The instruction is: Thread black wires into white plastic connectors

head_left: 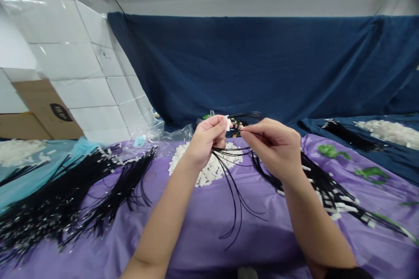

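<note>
Near the middle of the head view, my left hand (pixel 207 139) is closed on a small white connector (pixel 228 123), held between thumb and fingers. Several thin black wires (pixel 234 192) hang from below that hand and curve down over the purple cloth. Just to the right, my right hand (pixel 273 144) is pinched at a wire end beside the connector; the tip it holds is tiny. More black wires loop between and behind the two hands. Behind and below them lies a pile of white connectors (pixel 209 172), partly hidden by my left hand.
Bundles of black wires (pixel 124 183) lie on the purple cloth (pixel 203 244) at the left, with more wires (pixel 330 187) at the right. White boxes (pixel 78 61) are stacked at the back left. A dark blue curtain (pixel 248 65) hangs behind. Green leaves (pixel 329 151) show at the right.
</note>
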The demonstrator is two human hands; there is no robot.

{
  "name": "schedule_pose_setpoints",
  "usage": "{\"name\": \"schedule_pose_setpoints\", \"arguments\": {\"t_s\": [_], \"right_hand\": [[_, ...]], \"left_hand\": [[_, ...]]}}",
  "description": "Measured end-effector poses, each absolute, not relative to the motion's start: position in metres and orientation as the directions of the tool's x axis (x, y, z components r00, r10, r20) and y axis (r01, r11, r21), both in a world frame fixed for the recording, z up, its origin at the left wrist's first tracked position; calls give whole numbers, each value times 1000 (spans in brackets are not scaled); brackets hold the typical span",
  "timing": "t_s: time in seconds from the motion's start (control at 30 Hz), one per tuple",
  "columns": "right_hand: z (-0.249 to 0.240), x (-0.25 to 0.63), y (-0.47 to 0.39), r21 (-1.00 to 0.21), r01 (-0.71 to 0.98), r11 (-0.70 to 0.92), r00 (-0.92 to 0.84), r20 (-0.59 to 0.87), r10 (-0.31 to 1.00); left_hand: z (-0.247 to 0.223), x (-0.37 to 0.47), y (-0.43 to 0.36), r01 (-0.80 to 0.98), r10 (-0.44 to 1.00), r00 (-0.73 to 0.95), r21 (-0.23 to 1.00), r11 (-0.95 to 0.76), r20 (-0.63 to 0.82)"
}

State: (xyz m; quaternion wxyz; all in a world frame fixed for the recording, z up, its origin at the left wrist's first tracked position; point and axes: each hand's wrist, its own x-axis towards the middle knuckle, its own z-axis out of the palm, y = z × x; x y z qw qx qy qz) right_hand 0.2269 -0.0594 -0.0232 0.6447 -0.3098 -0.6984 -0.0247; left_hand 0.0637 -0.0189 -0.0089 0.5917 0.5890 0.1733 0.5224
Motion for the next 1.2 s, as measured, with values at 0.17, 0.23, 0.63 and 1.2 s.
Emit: {"name": "schedule_pose_setpoints", "arguments": {"t_s": [0.17,0.23,0.63,1.2], "right_hand": [[-23,227,-64,-355,473,806,27,920,390],[-23,227,-64,-345,477,808,19,924,382],[-22,227,-65,-243,538,807,-21,953,301],[-32,225,-55,44,723,690,-194,971,142]], "left_hand": [[-8,63,-22,-408,804,430,883,-233,411],[-8,63,-23,-408,796,440,882,-236,416],[-8,63,-25,-375,779,420,871,-317,465],[-9,71,-30,-396,852,367,891,-221,374]]}}
